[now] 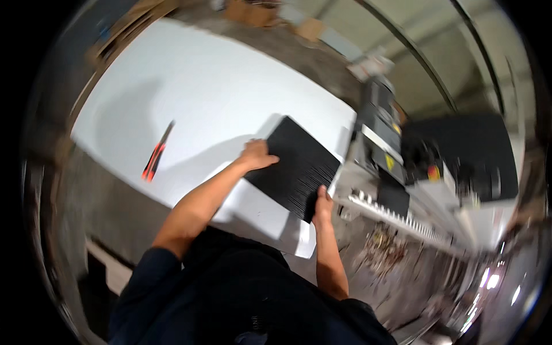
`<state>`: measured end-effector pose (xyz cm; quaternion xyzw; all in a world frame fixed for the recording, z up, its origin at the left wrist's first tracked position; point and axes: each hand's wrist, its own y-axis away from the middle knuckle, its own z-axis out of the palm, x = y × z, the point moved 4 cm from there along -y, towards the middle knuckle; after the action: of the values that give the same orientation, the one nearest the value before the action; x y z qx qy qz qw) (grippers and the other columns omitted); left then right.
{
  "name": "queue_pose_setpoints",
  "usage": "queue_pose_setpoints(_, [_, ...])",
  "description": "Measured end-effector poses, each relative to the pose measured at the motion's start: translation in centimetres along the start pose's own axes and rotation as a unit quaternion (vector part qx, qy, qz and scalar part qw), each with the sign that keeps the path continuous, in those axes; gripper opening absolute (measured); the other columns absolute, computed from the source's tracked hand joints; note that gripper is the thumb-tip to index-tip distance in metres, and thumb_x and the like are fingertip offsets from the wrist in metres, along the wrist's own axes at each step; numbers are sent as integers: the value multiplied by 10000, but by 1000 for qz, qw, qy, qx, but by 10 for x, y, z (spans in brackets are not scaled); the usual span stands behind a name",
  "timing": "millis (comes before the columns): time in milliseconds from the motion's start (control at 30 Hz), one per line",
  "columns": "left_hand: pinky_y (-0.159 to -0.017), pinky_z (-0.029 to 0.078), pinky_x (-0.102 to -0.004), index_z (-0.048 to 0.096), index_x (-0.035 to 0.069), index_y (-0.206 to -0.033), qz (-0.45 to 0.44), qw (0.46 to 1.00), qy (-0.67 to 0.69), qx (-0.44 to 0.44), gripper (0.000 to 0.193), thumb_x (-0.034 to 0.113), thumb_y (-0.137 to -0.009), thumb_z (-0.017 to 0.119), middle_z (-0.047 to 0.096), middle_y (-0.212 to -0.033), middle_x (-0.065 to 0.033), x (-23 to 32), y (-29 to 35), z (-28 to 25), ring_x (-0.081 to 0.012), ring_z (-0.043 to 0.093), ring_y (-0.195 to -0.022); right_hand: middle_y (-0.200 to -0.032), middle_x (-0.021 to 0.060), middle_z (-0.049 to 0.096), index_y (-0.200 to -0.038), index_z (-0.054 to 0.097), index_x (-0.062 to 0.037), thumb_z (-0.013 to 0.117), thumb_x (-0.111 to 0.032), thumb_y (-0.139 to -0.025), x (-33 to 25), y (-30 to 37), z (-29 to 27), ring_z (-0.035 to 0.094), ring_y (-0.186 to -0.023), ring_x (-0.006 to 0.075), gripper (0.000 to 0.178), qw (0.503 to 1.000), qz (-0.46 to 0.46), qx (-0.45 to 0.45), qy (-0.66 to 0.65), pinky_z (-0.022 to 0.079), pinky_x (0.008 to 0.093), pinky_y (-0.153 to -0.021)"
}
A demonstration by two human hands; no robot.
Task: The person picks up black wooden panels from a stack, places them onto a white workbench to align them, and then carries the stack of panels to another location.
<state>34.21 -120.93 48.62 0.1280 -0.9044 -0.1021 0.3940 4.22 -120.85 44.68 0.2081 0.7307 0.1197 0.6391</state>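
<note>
- Your hands stand apart on a black sheet (296, 164) at the frame's centre, over the white table (195, 75).
- Your right hand (323, 208) clamps its lower-right corner, thumb on top.
- Your left hand (257, 155) touches its left edge; you cannot tell whether it grips.
- A red-and-black knife (154, 158) lies at left.

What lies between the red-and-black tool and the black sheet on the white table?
In the head view, going from the tool to the black sheet: shadowed white table, then the left hand at the sheet's edge.
</note>
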Motion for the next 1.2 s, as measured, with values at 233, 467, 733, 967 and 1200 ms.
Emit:
queue_pose_setpoints(233, [-975,398,-425,491,-101,-1161,-66,995,64,-36,664,370,-744,704,459,-1211,-284,10,13,21,-403,445,-1160,-1008,123,621,-1122,556,55,581,-380,-890,-2,11,-16,571,-896,190,493,999,8,9,30,458,308,-803])
queue_pose_setpoints(467, [-920,444,-402,519,-83,-1123,-59,987,146,-40,600,344,-745,705,511,-1124,-255,-5,9,33,-377,532,-1051,-828,50,616,-973,612,51,654,-340,-847,8,-9,-41,543,-760,142,413,988,-63,141,-14,451,292,-694])
queue_pose_setpoints(733, [-927,443,-402,517,-58,-1146,-67,979,189,-21,580,321,-750,708,491,-1149,-230,-13,10,29,-358,523,-1073,-588,-2,474,-676,474,-107,625,-372,-867,-45,-29,-31,477,-504,128,359,874,20,149,-462,419,247,-449])
queue_pose_setpoints(967, [-890,464,-387,500,-119,-1135,-43,986,156,-50,678,417,-764,686,566,-1106,-271,-15,11,21,-361,573,-1028,-621,66,570,-723,539,-70,612,-240,-884,-32,-5,-20,495,-453,89,246,920,74,-2,-384,360,173,-356])
queue_pose_setpoints(1200, [-813,491,-340,499,-126,-1121,-81,964,248,-47,636,447,-860,590,591,-1075,-230,21,26,11,-263,604,-946,-777,90,655,-848,634,-18,538,-205,-916,-6,128,84,587,-649,150,221,946,135,-215,-203,477,277,-600])
